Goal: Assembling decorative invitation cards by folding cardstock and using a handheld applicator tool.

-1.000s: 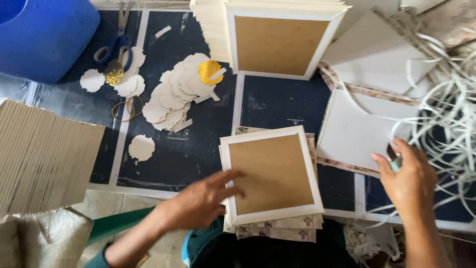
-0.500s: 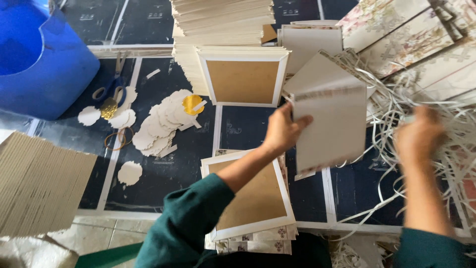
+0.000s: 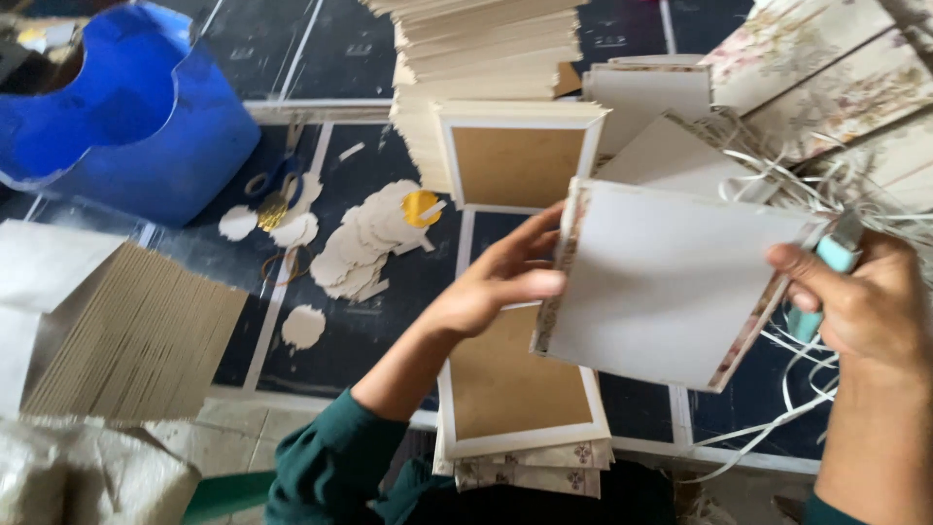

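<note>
We see the left hand (image 3: 496, 282) pinching the white sheet (image 3: 661, 282) at its 9 o'clock edge; the right hand (image 3: 860, 306) pinches its 3 o'clock corner, also gripping a pale-blue tool (image 3: 826, 267). The sheet is held above the brown-centred card stack (image 3: 515, 389).

Card lifted up off the pile into both hands

A second ago: left hand (image 3: 491, 287) flat on the brown framed card (image 3: 515, 384) at the bottom middle of the frame, right hand (image 3: 860, 301) down on the white sheets at the right. Now both up in the air, holding a white square card (image 3: 666, 282) with a flowery edge between them, middle right of the frame. Half a second ago card already up, but higher and smaller; now lower, closer, tipped flatter. Light blue tool (image 3: 826, 267) now seen in the right hand. Brown framed card now bare, no hand on it.
</note>
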